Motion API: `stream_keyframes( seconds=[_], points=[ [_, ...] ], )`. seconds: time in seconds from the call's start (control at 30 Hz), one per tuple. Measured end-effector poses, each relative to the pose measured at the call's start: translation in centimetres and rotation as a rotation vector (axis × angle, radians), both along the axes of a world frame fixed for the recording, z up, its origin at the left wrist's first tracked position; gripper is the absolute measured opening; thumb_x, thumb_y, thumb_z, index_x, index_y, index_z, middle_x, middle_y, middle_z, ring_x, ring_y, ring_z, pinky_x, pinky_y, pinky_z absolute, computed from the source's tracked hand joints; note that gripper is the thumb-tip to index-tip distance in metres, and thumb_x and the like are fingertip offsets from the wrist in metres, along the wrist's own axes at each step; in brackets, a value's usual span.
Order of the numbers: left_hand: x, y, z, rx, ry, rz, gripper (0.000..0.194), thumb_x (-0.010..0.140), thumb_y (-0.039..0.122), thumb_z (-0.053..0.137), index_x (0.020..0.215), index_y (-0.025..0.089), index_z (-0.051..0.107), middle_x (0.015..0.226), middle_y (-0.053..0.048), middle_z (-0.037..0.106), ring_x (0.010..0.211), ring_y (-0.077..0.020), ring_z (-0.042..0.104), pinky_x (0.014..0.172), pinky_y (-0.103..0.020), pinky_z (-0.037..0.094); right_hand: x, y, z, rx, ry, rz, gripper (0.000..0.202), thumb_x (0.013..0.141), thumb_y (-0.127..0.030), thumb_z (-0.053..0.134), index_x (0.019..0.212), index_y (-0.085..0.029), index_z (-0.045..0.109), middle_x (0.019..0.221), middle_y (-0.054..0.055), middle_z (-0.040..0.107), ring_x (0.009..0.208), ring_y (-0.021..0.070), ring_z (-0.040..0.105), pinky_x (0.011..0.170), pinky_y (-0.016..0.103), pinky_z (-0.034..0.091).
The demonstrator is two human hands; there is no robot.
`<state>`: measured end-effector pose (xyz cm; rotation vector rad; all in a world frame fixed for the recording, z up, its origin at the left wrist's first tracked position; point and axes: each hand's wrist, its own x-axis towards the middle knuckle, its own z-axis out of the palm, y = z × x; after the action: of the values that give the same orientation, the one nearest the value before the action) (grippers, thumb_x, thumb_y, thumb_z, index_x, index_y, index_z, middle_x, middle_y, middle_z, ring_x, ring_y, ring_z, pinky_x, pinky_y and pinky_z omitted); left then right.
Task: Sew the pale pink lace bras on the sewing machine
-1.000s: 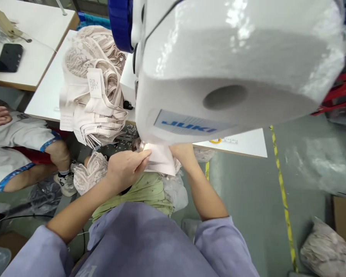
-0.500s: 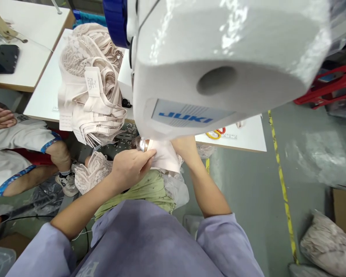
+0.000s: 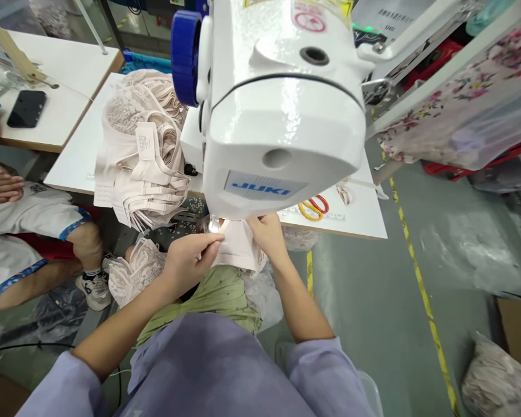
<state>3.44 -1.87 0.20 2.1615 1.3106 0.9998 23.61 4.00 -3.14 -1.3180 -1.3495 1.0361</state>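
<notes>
Pale beige fabric piece (image 3: 238, 248), smooth panel, lacy-looking right edge.
I see it between the 2 hands, at the front of the sewing machine (image 3: 282, 133). Left hand (image 3: 195, 255) pinches its left edge between thumb and finger; right hand (image 3: 268, 236) touches its right side, can't tell if pinching.

Sewing machine (image 3: 282, 124): one striped plate (image 3: 297, 190) on its front, lettered JUKI in blue. On its top sat one red round sign (image 3: 309, 21), wording illegible from where I stood. Garment pile (image 3: 117, 145): one white tag (image 3: 146, 142), print too small to read.
</notes>
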Motion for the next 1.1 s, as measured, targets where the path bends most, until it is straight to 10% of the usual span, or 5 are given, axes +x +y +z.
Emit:
stream_keyframes(
  seconds=[0.47, 0.63, 0.83, 1.1],
  points=[
    [-2.4, -2.1, 0.9, -0.305, 0.015, -0.047, 0.026, 0.096, 0.032, 0.054, 0.114, 0.019, 0.068, 0.092, -0.004, 0.075, 0.073, -0.0147, 0.067, 0.063, -0.023, 0.051, -1.6, -7.4, -1.1, -0.289, 0.443, 0.024, 0.033, 0.087, -0.049, 0.062, 0.105, -0.021, 0.058, 0.091, 0.002, 0.067, 0.074, 0.0153, 0.062, 0.069, 0.026, 0.052],
    [-1.7, -3.3, 0.5, -0.088, 0.261, -0.227, 0.042, 0.087, 0.038, 0.068, 0.12, 0.014, 0.06, 0.104, -0.01, 0.07, 0.098, -0.0245, 0.064, 0.085, -0.037, 0.051, -1.4, -11.5, -1.5, -0.01, 0.08, 0.162, 0.02, 0.092, -0.04, 0.06, 0.1, -0.024, 0.068, 0.092, 0.004, 0.071, 0.083, 0.0191, 0.066, 0.074, 0.031, 0.054],
    [-1.4, -3.1, -1.4, 0.186, 0.426, -0.377, 0.026, 0.094, 0.019, 0.048, 0.073, 0.018, 0.063, 0.059, -0.001, 0.059, 0.06, -0.0166, 0.055, 0.061, -0.031, 0.042, -1.0, -14.1, -2.0, 0.67, -0.279, 0.238, 0.026, 0.082, -0.018, 0.072, 0.102, -0.034, 0.073, 0.083, 0.001, 0.073, 0.075, 0.0215, 0.07, 0.067, 0.036, 0.057],
    [-2.1, -3.6, -1.5, 0.324, 0.375, -0.277, 0.032, 0.099, 0.022, 0.04, 0.078, 0.021, 0.064, 0.063, -0.002, 0.063, 0.063, -0.0152, 0.059, 0.068, -0.029, 0.047, -1.7, -14.0, -1.7, 0.792, -0.269, 0.188, 0.042, 0.077, -0.01, 0.076, 0.112, -0.033, 0.072, 0.083, 0.001, 0.074, 0.074, 0.0232, 0.073, 0.064, 0.037, 0.064]
  ],
)
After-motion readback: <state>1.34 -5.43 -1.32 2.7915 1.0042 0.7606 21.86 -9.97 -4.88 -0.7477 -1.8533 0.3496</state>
